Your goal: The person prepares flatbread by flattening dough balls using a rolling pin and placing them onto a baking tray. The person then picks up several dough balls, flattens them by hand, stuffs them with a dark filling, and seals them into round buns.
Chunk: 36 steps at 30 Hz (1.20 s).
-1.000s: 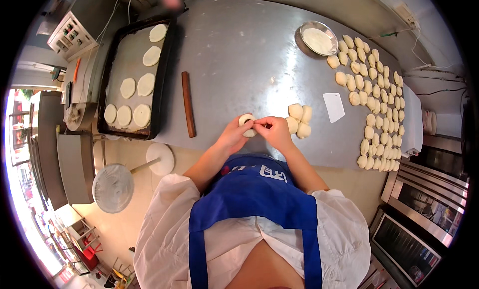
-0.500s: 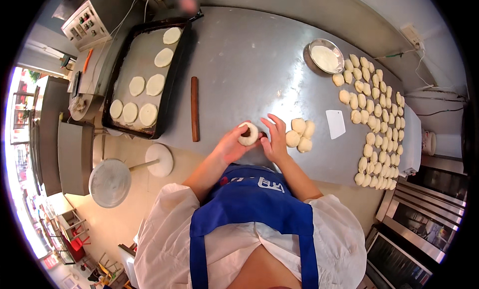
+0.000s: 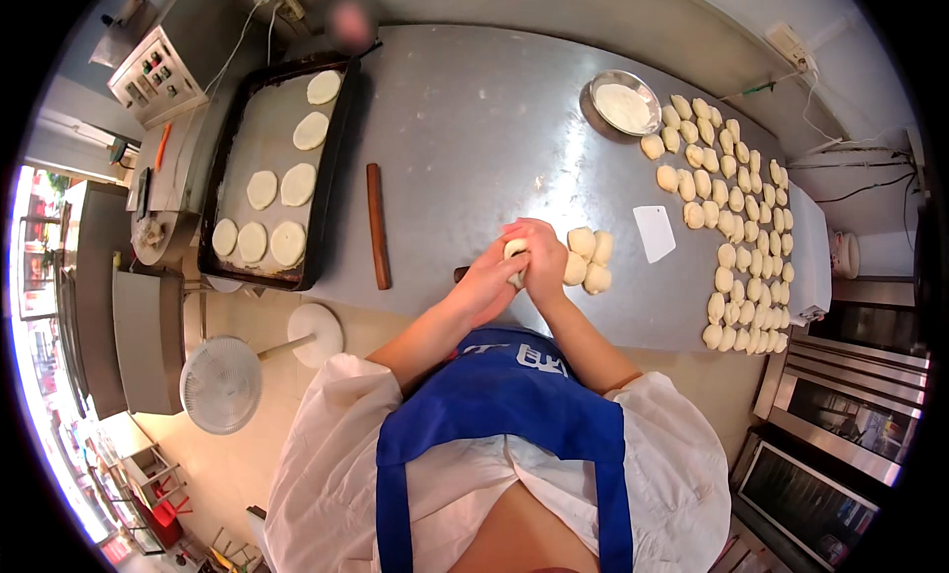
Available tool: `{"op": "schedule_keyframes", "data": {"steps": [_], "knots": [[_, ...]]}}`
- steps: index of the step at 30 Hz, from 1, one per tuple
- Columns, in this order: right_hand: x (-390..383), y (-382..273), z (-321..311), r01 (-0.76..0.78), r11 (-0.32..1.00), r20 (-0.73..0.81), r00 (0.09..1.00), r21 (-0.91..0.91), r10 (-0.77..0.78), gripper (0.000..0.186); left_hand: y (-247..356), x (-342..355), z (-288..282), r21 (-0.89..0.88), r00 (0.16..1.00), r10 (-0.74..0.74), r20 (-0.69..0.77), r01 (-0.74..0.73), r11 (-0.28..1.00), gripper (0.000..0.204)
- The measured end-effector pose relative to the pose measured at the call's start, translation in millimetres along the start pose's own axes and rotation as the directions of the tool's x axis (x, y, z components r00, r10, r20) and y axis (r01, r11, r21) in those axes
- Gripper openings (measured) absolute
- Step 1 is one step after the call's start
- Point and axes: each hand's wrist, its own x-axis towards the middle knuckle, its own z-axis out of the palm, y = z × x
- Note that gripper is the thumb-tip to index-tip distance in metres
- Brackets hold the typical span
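Near the front edge of the steel table, my left hand (image 3: 485,284) and my right hand (image 3: 538,255) are wrapped together round a small white piece of dough (image 3: 514,247), both closed on it and partly hiding it. A dark brown piece (image 3: 461,274) shows on the table just left of my left hand. A small cluster of pale dough balls (image 3: 583,245) lies right of my hands. A wooden rolling pin (image 3: 379,227) lies upright in the picture to their left, and a white plastic scraper (image 3: 653,234) lies to the right.
A black tray (image 3: 210,237) with several flattened dough rounds is at left. A steel bowl of white flour (image 3: 621,106) stands at the back right beside rows of several shaped dough pieces (image 3: 722,217). A fan (image 3: 219,385) stands by the table; oven doors (image 3: 850,425) are at right.
My right hand, spread open beside the dough half a second ago, has moved left and closed round it with my left hand. The dough is now mostly covered.
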Motion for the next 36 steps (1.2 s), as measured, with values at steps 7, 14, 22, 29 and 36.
{"op": "schedule_keyframes", "data": {"steps": [7,14,22,29,36], "knots": [[9.5,-34.0,6.1,0.041,0.99,-0.128,0.991,0.135,-0.023,0.033,-15.1,17.3,-2.3,0.041,0.971,0.163,-0.176,-0.159,0.987,0.042],[11.8,-18.5,0.8,0.294,0.916,0.01,0.953,-0.274,-0.303,0.022,-9.2,8.1,5.6,-0.14,0.985,0.047,-0.166,-0.07,0.988,0.038],[2.8,-15.2,10.9,0.425,0.802,0.123,0.902,-0.42,-0.414,0.009,13.4,2.7,7.1,-0.338,0.99,-0.054,-0.133,0.006,0.941,0.051],[28.8,-2.7,17.5,-0.482,0.79,-0.062,0.838,0.379,0.542,0.042,-9.4,17.0,5.9,-0.037,0.959,0.089,-0.268,-0.102,0.994,0.052],[28.3,0.5,17.9,-0.442,0.876,0.159,0.895,0.195,0.416,0.045,-25.6,33.1,-26.9,-0.124,0.963,-0.053,-0.265,0.02,0.992,0.056]]}}
